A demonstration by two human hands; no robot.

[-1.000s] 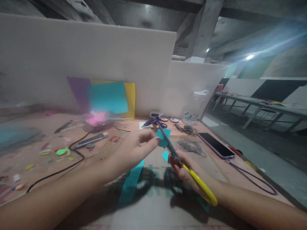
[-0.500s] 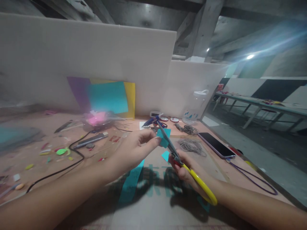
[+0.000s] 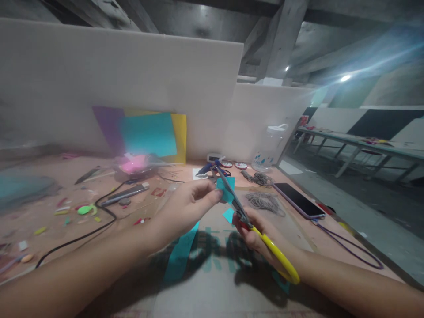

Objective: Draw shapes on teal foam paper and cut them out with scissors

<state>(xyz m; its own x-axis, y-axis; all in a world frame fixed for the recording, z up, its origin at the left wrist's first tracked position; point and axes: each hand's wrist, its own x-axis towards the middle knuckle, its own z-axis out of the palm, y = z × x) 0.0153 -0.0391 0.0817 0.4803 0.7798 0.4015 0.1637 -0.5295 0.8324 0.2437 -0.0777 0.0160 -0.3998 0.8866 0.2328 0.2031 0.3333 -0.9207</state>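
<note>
Between thumb and fingers, my left hand (image 3: 190, 205) pinches a small piece of teal paper (image 3: 222, 190). My right hand (image 3: 260, 234) is closed around yellow-handled scissors (image 3: 280, 258), whose blades lie across that paper and point away from me. Whether the blades are parted on the paper is hard to see. Below the hands, a small teal scrap (image 3: 228, 215) lies on the work surface. A longer teal strip (image 3: 182, 258) rests under my left wrist, partly hidden by it. Teal lettering (image 3: 215, 254) shows on the pale sheet beneath, in the shadow of my hands.
A phone (image 3: 300, 201) with a purple strap lies on the right. Behind it are grey cord (image 3: 263, 179) and a clear bottle (image 3: 266, 150). Coloured sheets (image 3: 149, 134) lean on the white partition. A black cable (image 3: 82, 234), a cutter knife (image 3: 127, 194) and clay bits are on the left.
Almost nothing differs. The teal paper and the scissor blades have shifted very slightly; both hands keep their grips.
</note>
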